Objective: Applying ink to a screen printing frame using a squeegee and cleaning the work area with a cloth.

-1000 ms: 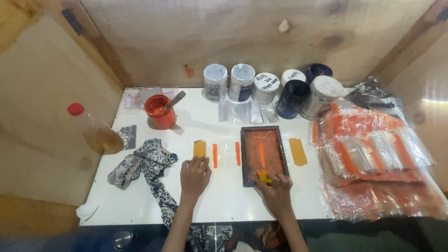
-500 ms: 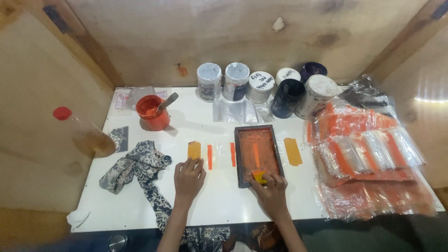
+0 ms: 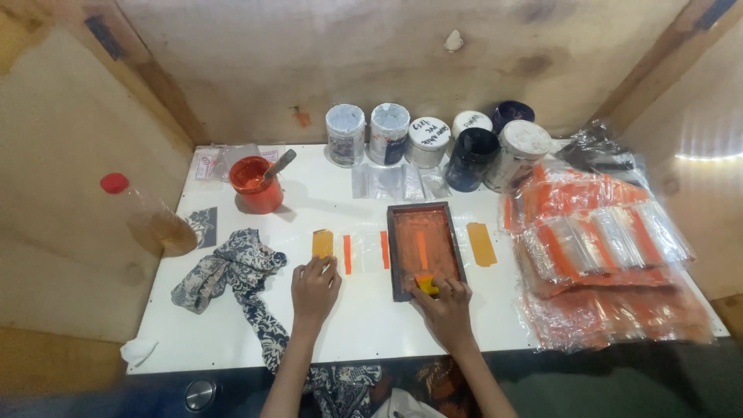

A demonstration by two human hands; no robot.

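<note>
1. While I watch from the head camera, my right hand grips a small yellow squeegee, fingers closed round it, at the near end of a small printing frame.
2. The frame is a dark, rectangular wooden tray lying flat on the white table; its mesh is smeared with glossy orange ink, with a brighter stripe down the middle.
3. My left hand holds nothing; it lies palm down on the table, fingertips touching a clear plastic strip just left of the frame.
4. That strip carries two thin orange bars and sits beside a mustard-coloured patch of tape; a similar patch lies to the right of the frame.
5. A crumpled patterned cloth, dark blue and white, trails off the near edge to the left.
6. A round red pot of ink with a stick in it stands at the back left.
7. Several cylindrical jars, some with white lids and some dark, line the back against the plywood wall.
8. A shiny heap of plastic packets, clear with orange print, fills the right side.
9. A plastic bottle with a red cap leans at the far left.
</note>
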